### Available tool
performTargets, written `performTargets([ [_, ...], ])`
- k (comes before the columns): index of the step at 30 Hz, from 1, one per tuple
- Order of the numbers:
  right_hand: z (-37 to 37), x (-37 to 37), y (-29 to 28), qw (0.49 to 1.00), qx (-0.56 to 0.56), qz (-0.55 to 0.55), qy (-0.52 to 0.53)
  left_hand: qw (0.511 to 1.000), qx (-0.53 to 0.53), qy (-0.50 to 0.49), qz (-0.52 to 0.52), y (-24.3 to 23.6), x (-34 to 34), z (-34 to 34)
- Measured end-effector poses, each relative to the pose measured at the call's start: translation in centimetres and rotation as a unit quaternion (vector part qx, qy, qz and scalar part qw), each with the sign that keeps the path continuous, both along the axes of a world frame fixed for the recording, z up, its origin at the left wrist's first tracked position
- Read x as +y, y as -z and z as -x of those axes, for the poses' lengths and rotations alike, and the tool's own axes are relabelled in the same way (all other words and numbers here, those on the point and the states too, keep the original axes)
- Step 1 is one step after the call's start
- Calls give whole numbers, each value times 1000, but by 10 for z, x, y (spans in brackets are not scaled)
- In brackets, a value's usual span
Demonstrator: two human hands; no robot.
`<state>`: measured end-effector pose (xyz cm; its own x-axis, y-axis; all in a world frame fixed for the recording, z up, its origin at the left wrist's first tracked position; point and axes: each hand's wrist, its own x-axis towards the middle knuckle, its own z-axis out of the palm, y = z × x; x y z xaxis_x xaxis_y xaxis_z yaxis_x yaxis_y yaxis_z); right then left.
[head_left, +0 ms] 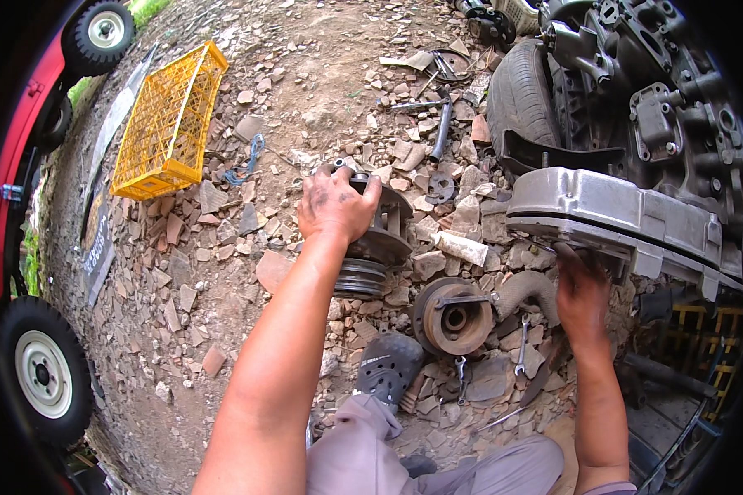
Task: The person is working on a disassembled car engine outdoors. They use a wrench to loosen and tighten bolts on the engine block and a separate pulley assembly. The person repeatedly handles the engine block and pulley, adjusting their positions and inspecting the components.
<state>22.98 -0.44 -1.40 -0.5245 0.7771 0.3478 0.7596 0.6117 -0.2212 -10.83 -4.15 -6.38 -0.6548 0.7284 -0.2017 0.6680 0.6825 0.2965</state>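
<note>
The left hand [334, 206] is gripping a dark metal pump-like part [376, 239] from above, fingers clenched over its upper flange; the part is being held just above the stony ground [223, 272], its ribbed pulley end [359, 279] pointing down toward the person; the hand is smeared with dark grease; the right hand [580, 293] is reaching up under the silver aluminium engine cover [611, 210], blurred in the picture, so whether it is clenched or released cannot be told; it is touching or nearly touching the underside of that cover; the cover is sitting on a large dark engine block [660, 99] lying at the upper right, with a black tyre [520, 95] just beside it; between the two hands a rusty round pulley [454, 318] is lying flat on the rubble, a short tool resting across its rim; a spanner [522, 346] is lying just to the right of the pulley, and a curved grey hose [524, 289] is sitting above it; a pale tube [462, 247] is lying between the held part and the engine cover; the person's dark perforated shoe [388, 367] is resting on the stones near the pulley; well apart, to the upper left, a yellow plastic crate [169, 124] is lying tilted on the ground; a red vehicle with white-rimmed wheels [45, 371] is curving along the left edge.
</note>
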Motion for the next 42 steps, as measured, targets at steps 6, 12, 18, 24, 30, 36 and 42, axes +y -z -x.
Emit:
performTargets([
  [6,-2,-1,42,990,20,95,106,1000,-7,-3,6,1,1,-1],
  [12,11,0,102,919,279,260,103,1000,24,9,-11,4,-1,0],
  [18,114,-61,85,656,534,531,45,999,23,24,0,6,4,-1],
  [24,96,-28,-19,-11,753,650,-107,999,32,12,3,7,-1,3],
  [30,54,-74,-3,377,554,742,14,999,24,17,18,1,2,-1],
  [36,-7,-53,30,950,154,259,83,1000,22,18,12,3,2,1],
  [42,-11,-16,7,995,90,25,25,1000,4,11,15,0,1,2],
])
